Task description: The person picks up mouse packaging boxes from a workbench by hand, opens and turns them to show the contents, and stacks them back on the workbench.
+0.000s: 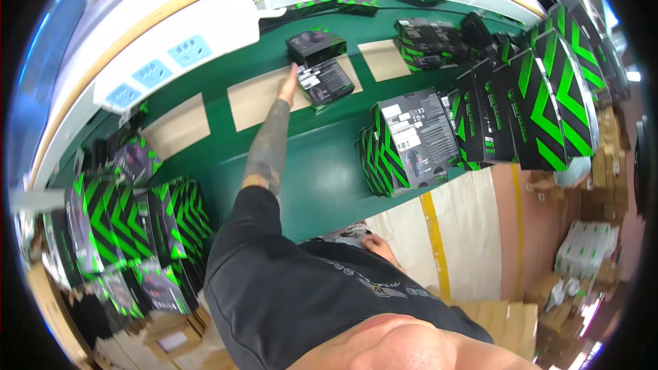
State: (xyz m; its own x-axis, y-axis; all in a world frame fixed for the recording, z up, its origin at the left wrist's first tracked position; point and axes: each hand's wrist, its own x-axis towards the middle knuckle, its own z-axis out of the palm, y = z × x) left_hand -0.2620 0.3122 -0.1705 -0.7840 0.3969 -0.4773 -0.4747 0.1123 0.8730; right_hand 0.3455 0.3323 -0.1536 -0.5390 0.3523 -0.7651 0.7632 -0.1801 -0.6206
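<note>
Clearly, the lower black box (329, 85) lies just right of the left hand (288, 87), the nearer one; whether its fingers are gripping or open, I cannot tell

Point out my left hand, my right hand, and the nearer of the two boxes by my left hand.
Left hand (288, 85): head view, middle of the hand.
Right hand (380, 247): head view, its visible middle.
Nearer box (327, 83): head view, labelled upper face.

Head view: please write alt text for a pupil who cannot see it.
A person's outstretched left hand is at two black boxes on a green worktop; more black-and-green boxes crowd both sides. The right hand is lower in the picture.
</note>
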